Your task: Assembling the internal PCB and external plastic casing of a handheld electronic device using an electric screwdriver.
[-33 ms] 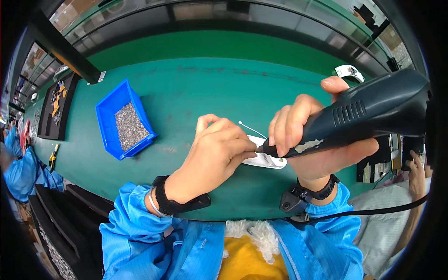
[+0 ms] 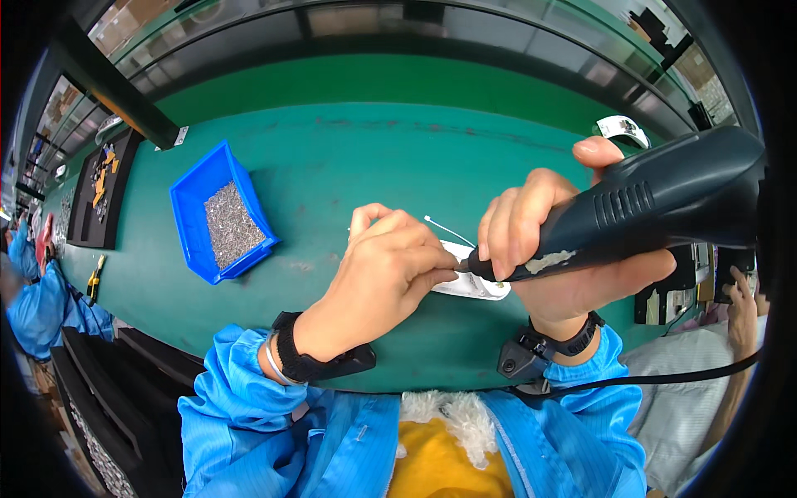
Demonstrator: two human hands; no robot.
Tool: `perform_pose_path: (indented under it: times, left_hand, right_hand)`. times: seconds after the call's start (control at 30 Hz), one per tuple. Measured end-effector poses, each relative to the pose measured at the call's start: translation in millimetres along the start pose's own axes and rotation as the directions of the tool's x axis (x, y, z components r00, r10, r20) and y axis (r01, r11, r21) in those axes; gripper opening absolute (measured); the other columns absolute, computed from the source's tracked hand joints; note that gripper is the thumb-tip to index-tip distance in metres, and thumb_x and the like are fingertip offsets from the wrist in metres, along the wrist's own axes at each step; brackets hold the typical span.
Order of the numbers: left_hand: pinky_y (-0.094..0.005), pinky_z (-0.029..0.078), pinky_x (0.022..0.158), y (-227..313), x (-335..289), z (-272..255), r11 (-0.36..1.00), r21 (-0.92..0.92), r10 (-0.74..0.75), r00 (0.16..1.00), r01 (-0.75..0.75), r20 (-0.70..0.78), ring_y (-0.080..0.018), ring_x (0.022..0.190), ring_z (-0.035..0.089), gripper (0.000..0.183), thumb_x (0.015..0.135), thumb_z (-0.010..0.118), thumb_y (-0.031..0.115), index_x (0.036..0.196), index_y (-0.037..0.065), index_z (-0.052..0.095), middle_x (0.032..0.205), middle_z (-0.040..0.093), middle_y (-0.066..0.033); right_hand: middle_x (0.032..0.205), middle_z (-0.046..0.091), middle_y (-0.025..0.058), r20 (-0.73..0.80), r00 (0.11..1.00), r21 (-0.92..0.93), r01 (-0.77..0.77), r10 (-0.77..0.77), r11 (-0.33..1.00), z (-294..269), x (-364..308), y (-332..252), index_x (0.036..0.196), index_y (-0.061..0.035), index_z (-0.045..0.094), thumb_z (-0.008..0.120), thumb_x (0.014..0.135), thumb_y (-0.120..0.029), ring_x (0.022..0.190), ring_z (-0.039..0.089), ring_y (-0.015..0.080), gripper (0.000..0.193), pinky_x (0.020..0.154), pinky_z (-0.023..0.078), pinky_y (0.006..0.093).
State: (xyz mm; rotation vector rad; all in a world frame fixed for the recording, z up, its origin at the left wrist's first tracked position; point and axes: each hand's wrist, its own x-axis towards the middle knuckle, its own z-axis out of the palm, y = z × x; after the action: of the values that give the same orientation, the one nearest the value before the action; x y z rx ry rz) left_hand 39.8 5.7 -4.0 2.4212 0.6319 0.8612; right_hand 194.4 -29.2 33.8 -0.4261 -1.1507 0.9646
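Note:
My right hand is wrapped around a dark electric screwdriver, which slants down to the left with its thumb side lying along the body. The driver's black nose reaches a white plastic part on the bench. Pinched together at that nose, the fingertips of my left hand rest over the white part. Whatever they hold is hidden. A thin white strip sticks out beyond the part. Left of my left hand stands a blue bin with many small silvery metal pieces, probably screws.
The bench top is green. A black tray with small parts lies far left, a yellow-and-black hand tool nearer. A curved white part sits at the back right. A black cable crosses lower right. Other people sit on both sides.
The body of the electric screwdriver has shifted very slightly in my right hand's grip. My left hand, the white part and the bin stay where they were.

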Motion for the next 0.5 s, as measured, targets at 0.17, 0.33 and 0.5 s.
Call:
perform_pose_path:
  times: [0.17, 0.33, 0.5]
  left_hand:
    - [-0.0354, 0.029, 0.079, 2.9, -3.2, 3.4, 0.994, -0.066, -0.084, 0.996, 0.083, -0.01, -0.0163, 0.076, 0.05, 0.008, 0.065, 0.068, 0.008, 0.071, 0.009, 0.062, 0.069, 0.055, 0.0004]
    - [-0.0357, 0.028, 0.079, 1.2, -6.2, 5.4, 0.994, -0.066, -0.091, 0.995, 0.087, -0.048, -0.0163, 0.076, 0.05, 0.008, 0.065, 0.068, 0.008, 0.071, 0.009, 0.062, 0.069, 0.055, 0.0012]
    - [-0.0356, 0.028, 0.079, -0.9, -8.7, 8.7, 0.995, -0.046, -0.091, 0.991, 0.086, -0.098, -0.0158, 0.075, 0.05, 0.01, 0.064, 0.07, 0.009, 0.07, 0.01, 0.062, 0.069, 0.055, 0.0025]
  right_hand:
    - [0.058, 0.047, 0.0069, 0.06, 0.998, -0.07, 0.018, -0.014, 0.997, 1.0, -2.3, -3.1, 0.123, -0.0095, 0.025, 0.035, 0.067, -0.077, 0.043, 0.048, 0.0161, 0.088, 0.044, 0.042, 0.0288]
    - [0.058, 0.048, 0.0077, 0.093, 0.995, -0.062, 0.04, -0.034, 0.997, 0.7, -2.9, 1.3, 0.125, -0.0099, 0.024, 0.035, 0.067, -0.077, 0.043, 0.047, 0.0165, 0.089, 0.044, 0.041, 0.0288]
    - [0.06, 0.048, 0.0086, -0.055, 0.998, -0.095, -0.021, 0.016, 0.995, 6.0, -4.7, 3.5, 0.127, -0.0098, 0.021, 0.035, 0.067, -0.077, 0.042, 0.046, 0.0168, 0.091, 0.043, 0.041, 0.0289]
